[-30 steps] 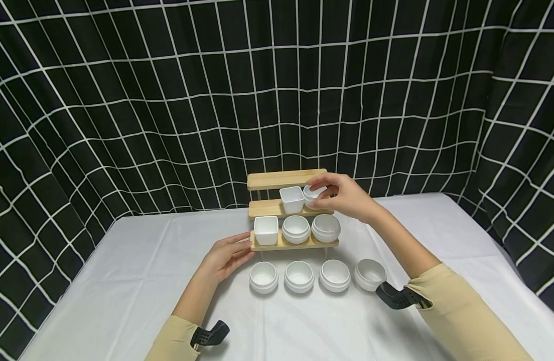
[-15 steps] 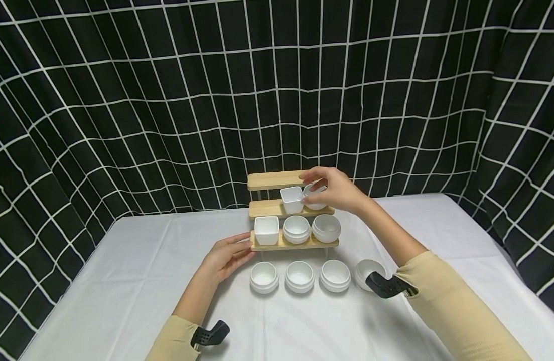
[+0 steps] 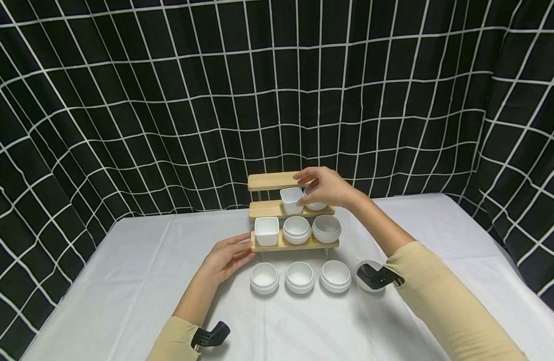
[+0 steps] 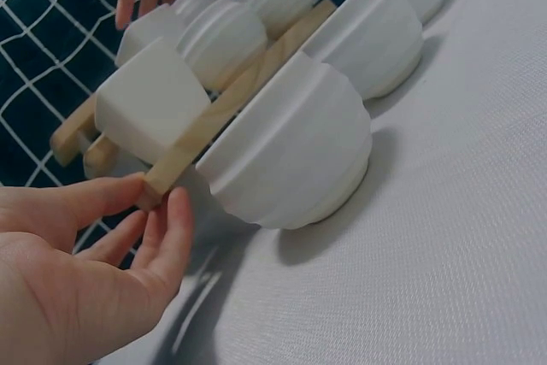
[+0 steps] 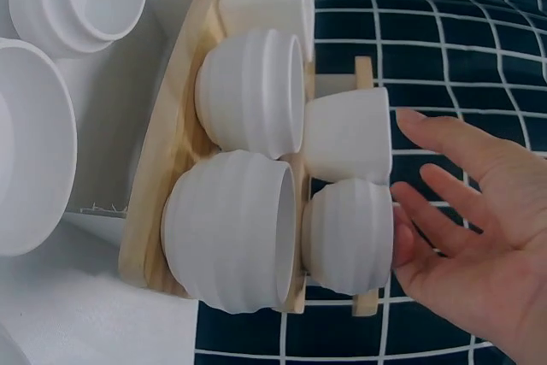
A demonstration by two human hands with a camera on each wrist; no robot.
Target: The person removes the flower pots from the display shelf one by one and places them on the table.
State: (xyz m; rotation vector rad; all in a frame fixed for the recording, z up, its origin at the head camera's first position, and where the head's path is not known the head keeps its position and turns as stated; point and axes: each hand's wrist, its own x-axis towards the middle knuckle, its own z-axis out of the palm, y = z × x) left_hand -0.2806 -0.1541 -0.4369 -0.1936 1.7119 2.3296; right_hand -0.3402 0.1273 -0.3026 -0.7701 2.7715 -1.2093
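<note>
The small round cup [image 3: 315, 204] sits at the right end of the middle shelf [image 3: 268, 208] of the wooden rack [image 3: 287, 245], touching or nearly touching the square cup [image 3: 292, 200] at its 9 o'clock. The right hand [image 3: 327, 186] lies over it, fingers relaxed and spread; in the right wrist view the palm and fingertips touch the cup's rim [image 5: 350, 232] rather than clamp it, so the grip reads as apart, steadying only. To finish this placement well, I judge the cup should stand flat and clear of the shelf's right edge, and the fingers should lift straight up so they do not drag it or nudge the square cup beside it.

The left hand [image 3: 226, 257] rests on the surface at 9 o'clock of the rack, fingers straight, its fingertips [image 4: 175, 211] against the end of the bottom shelf [image 4: 184, 156]; that brace is worth holding while the right hand lets go. Four round bowls [image 3: 264, 277] stand in a row at 6 o'clock of the rack.
</note>
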